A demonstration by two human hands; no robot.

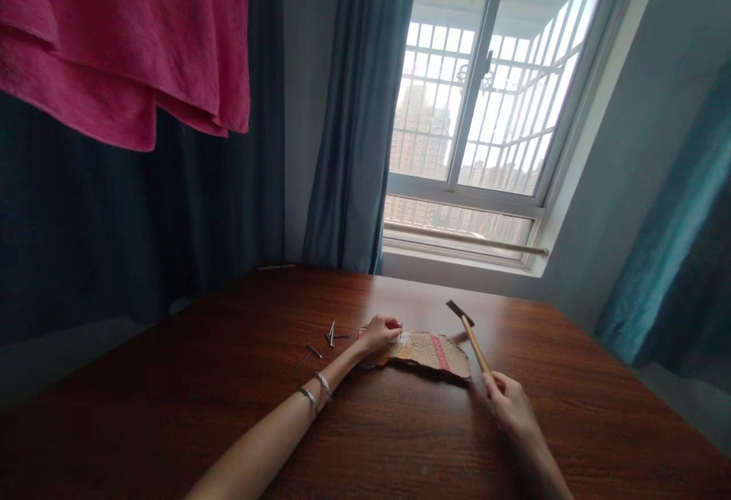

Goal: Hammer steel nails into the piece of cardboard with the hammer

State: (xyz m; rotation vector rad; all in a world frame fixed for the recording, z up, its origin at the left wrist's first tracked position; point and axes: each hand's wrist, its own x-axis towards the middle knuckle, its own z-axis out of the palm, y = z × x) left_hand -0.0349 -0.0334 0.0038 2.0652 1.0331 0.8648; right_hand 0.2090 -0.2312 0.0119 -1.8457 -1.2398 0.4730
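Observation:
My left hand [381,334] is pinched closed over the left part of a piece of cardboard [421,354], holding a small nail [400,327] upright at its fingertips. The cardboard is tan and ragged-edged, with many small dark marks and a red band [439,352] near its right end. My right hand [510,404] is wrapped round the wooden handle of a hammer [476,345]. The hammer's dark metal head [460,313] is raised above the table, up and to the right of the cardboard. Several loose nails [331,334] lie on the table to the left of my left hand.
The brown wooden table [400,439] reaches back to a barred window [480,104]. Dark blue curtains [357,119] hang behind it and at the right. A pink towel [126,43] hangs at the upper left.

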